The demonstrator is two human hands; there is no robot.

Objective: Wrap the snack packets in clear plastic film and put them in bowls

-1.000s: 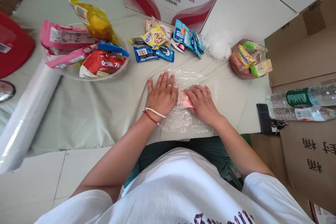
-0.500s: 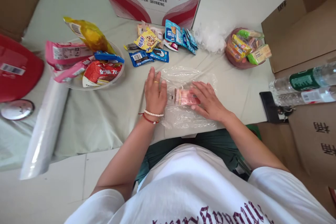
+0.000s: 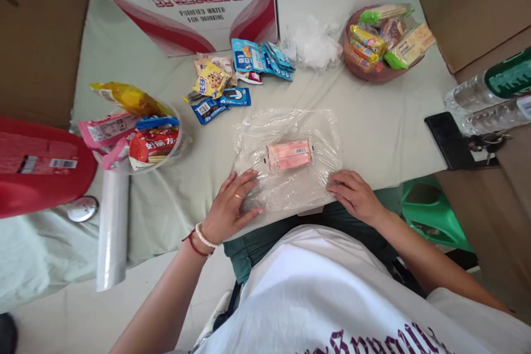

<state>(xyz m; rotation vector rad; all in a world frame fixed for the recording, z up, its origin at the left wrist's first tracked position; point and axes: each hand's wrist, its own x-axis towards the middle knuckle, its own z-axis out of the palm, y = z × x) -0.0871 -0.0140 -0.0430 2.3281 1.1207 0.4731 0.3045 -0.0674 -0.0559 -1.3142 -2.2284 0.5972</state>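
A pink snack packet lies in the middle of a sheet of clear plastic film spread on the pale green cloth. My left hand rests at the film's near left corner with its fingers spread flat on it. At the near right corner, my right hand touches the film's edge, fingers curled down on it. Neither hand touches the packet.
A clear bowl of snack bags stands at left, beside a roll of film. Small snack packets lie before the Wahaha box. A brown bowl of snacks, water bottles and a black phone lie right.
Both hands have drawn back from the pink packet toward me, to the film's near corners. The packet now lies uncovered on the film. The view shifted, so everything sits further left.
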